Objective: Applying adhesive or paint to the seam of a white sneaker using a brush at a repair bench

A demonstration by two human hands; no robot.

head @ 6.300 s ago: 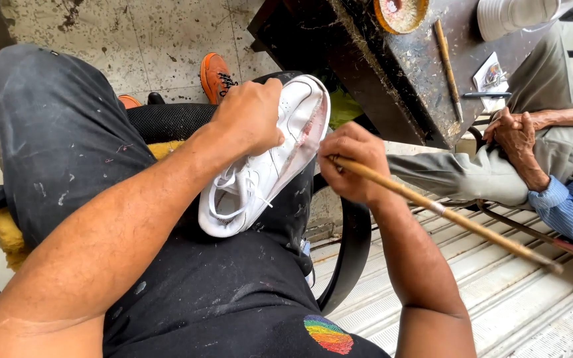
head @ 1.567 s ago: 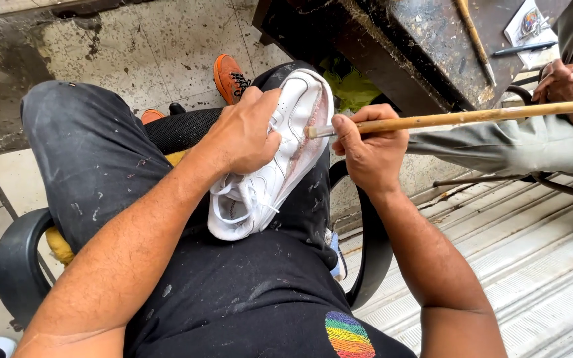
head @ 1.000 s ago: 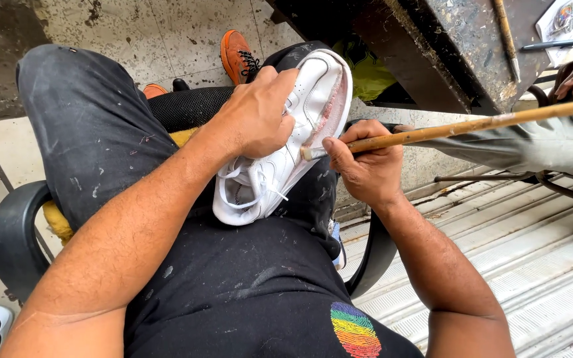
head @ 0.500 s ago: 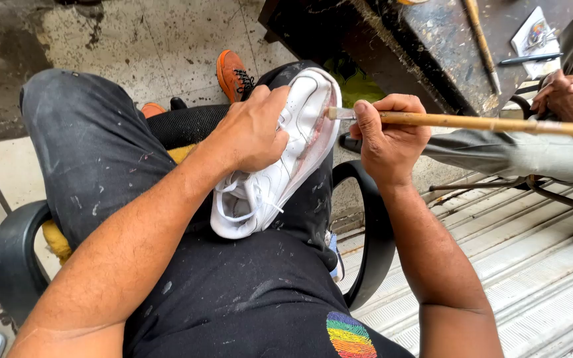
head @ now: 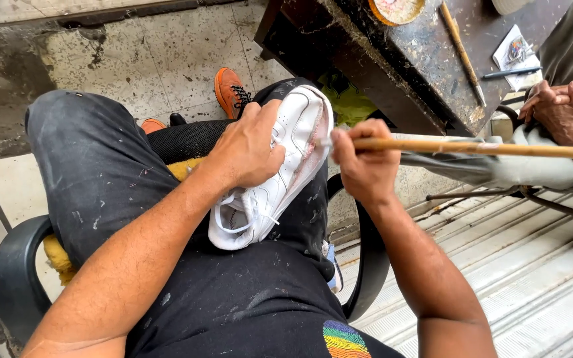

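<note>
left hand (head: 250,149) clamps the white sneaker (head: 280,176) on the lap; right hand (head: 364,166), just beside it, grips a long wooden stick (head: 485,148) whose tip touches the sole

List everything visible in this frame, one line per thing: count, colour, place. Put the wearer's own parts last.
sneaker: 1, white, on the wearer's lap, sole edge facing right
long stick: 1, tan wood, tip at the sneaker's edge, running off right
workbench: 1, dark and grimy, top centre
round dish: 1, tan, on the workbench
thin stick: 1, tan, on the workbench
pen: 1, dark, on the workbench
chair armrests: 2, black, either side of the lap
orange shoe: 1, on the floor ahead
another person's hands: clasped, far right
left hand: pressing on the sneaker
right hand: grip closed on the long stick
</note>
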